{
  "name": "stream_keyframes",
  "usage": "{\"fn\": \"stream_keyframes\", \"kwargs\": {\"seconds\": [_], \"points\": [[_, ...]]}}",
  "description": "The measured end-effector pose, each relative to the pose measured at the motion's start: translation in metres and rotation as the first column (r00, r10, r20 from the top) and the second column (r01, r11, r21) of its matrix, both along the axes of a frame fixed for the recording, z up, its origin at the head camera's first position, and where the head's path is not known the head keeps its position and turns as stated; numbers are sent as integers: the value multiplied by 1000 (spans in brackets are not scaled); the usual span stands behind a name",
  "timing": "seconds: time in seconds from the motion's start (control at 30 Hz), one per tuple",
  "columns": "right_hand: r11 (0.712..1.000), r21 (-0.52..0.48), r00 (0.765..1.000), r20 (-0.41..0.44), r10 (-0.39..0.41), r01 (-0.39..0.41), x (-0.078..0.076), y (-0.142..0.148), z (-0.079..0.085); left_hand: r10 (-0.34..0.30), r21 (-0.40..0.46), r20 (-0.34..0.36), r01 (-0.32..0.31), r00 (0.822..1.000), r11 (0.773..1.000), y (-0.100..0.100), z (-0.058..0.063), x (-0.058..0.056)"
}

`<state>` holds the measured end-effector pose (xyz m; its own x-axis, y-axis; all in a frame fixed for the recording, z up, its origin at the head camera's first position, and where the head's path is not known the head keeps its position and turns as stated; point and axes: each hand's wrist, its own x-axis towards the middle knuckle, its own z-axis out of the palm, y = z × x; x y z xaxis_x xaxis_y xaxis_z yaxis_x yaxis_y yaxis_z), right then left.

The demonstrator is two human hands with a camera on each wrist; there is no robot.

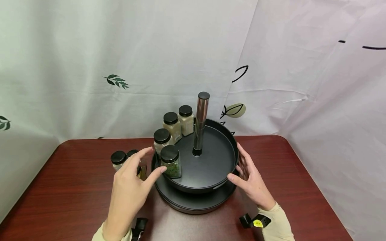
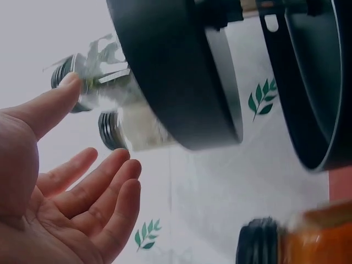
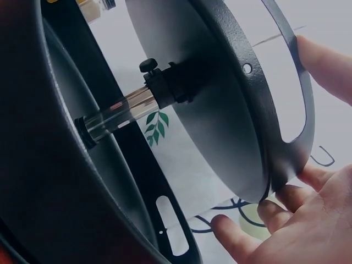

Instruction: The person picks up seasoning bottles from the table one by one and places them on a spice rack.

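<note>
A two-tier round black rack stands on the table, its upper tray (image 1: 214, 167) raised over the lower tray (image 1: 193, 202). Near the upper tray's left edge sits a black-lidded glass jar of green herbs (image 1: 171, 164). My left hand (image 1: 129, 185) reaches around that jar, thumb and fingers spread apart; in the left wrist view its thumb (image 2: 55, 102) overlaps the lid, though contact is unclear. My right hand (image 1: 251, 180) rests against the upper tray's right side with extended fingers and thumb. The right wrist view shows its fingertips (image 3: 278, 212) at the slotted wall.
Several jars of pale seasoning (image 1: 172, 127) line the upper tray's left side. A metallic post (image 1: 201, 124) rises from its middle. More black-lidded jars (image 1: 118, 158) stand on the red-brown table (image 1: 75, 180), partly behind my left hand. A pale leaf-patterned curtain (image 1: 169, 50) hangs behind.
</note>
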<state>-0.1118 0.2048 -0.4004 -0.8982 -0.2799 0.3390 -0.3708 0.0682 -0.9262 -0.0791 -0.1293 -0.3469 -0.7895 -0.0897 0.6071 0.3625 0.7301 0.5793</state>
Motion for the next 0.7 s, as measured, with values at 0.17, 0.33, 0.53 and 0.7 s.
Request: {"fn": "stream_keyframes", "kwargs": {"seconds": [0.17,0.33,0.53,0.7], "points": [[1000,0,1000,-4,-7,7,0,0,1,29,39,7,-29,1000,999,-13,3,0],[998,-58,999,-1,34,-34,-1,-1,2,70,63,-38,-67,997,996,-29,4,-2],[995,-83,999,-16,45,-46,-2,-1,2,165,74,-32,-162,986,984,-49,5,-2],[996,-85,999,-25,38,-40,-2,-1,2,203,52,3,-203,979,978,-58,5,-1]]}}
